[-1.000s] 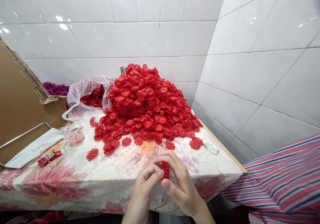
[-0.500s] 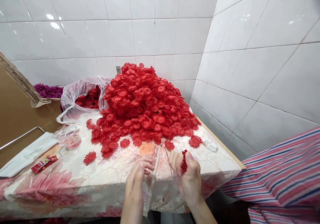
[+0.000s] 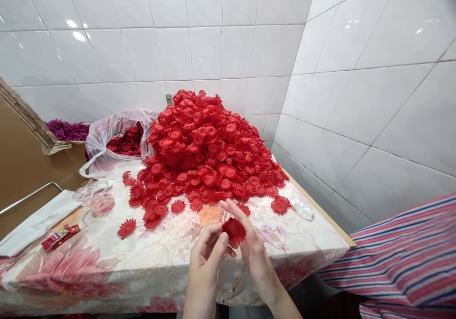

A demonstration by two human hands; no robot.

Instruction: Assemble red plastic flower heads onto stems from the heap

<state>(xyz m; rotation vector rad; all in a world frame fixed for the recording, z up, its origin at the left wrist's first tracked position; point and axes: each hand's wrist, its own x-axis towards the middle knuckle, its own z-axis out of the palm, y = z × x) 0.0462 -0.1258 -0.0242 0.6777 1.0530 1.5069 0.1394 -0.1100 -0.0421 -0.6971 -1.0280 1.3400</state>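
Between my two hands is a dark red artificial flower (image 3: pixel 234 231) with notched petals. My left hand (image 3: pixel 208 252) pinches its left edge, the thumb lying over the rim. On the other side, my right hand (image 3: pixel 253 243) has its fingers stretched out, with its palm side close against the petals; whether it bears any of the weight I cannot tell. Just beyond my fingers rises a large heap of brighter red flower heads (image 3: pixel 210 153). Single ones lie loose on the table, such as a flower at the left (image 3: pixel 127 228) and another at the right (image 3: pixel 280 205).
The table has a floral cloth (image 3: pixel 160 257). Left of the heap stands a plastic bag (image 3: pixel 98 141) of dark red flowers, with a clear cup (image 3: pixel 102 203), a red wrapper (image 3: pixel 60 237) and a cardboard box (image 3: pixel 32 143) nearby. Striped fabric (image 3: pixel 409 252) hangs at the right, by the tiled walls.
My right hand has gone from a fist around the crumpled flower to stretched fingers. The flower has spread out and moved left, and my left hand now grips it.
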